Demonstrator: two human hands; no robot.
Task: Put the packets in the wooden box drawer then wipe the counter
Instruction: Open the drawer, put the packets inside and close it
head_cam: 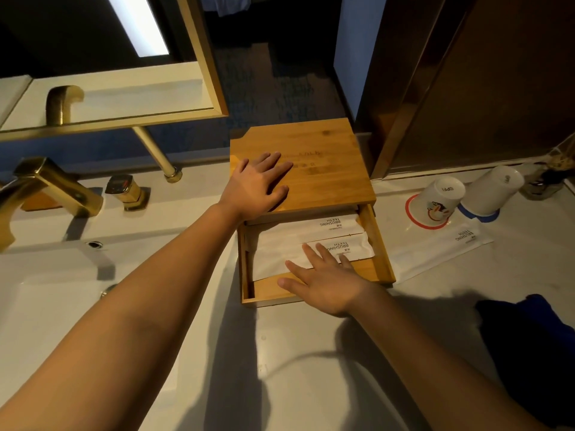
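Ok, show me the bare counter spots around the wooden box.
Free: counter in front of the open drawer, between sink and blue cloth. Crowded: right of the box, a loose packet and two upturned cups.

A gold-framed mirror (193, 57) hangs far left, reflecting a bright strip light (137, 24). Below it, a brass tap (53, 188) over the white basin (46, 306). Dark blue wall (264, 82) behind, brown panelling (497, 88) far right.
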